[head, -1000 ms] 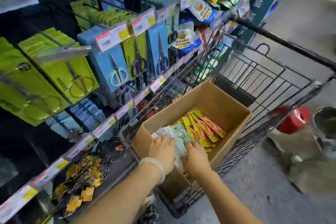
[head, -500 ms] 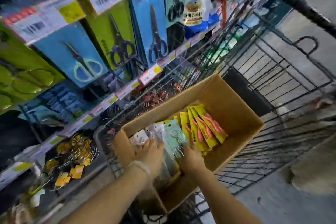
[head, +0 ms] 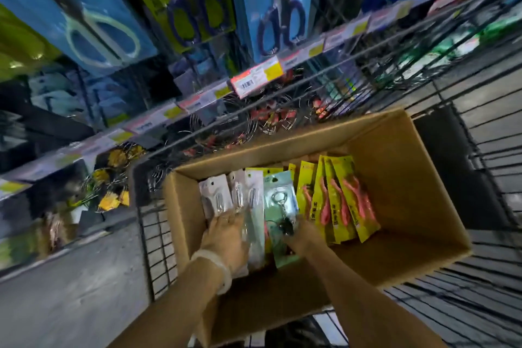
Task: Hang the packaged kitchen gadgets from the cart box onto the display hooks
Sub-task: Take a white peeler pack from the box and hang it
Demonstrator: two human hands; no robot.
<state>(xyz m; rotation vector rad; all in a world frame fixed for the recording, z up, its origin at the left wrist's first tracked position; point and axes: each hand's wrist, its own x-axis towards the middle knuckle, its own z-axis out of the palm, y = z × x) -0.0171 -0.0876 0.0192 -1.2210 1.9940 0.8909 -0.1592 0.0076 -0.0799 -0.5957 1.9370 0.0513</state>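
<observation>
while both hands reached down into the cardboard box (head: 401, 178) that sat in the wire cart (head: 152, 237), the left hand (head: 226, 234), with a pale bracelet (head: 214, 261) at its wrist, lay on the whitish packets (head: 217, 196) at the box's left end, fingers spread fairly flat over them. the right hand (head: 299, 234) was tucked low behind a mint-green packet (head: 279, 198) holding a metal opener; its fingers were hidden by the packet, so whether it gripped the packet could not be told. just to the right of that packet leaned a fan of yellow packets (head: 341, 200) with pink shapes on them, all inside the box. beyond the cart, carded scissors (head: 282, 17) hung on the display above a row of price tags (head: 255, 79), blurred.
</observation>
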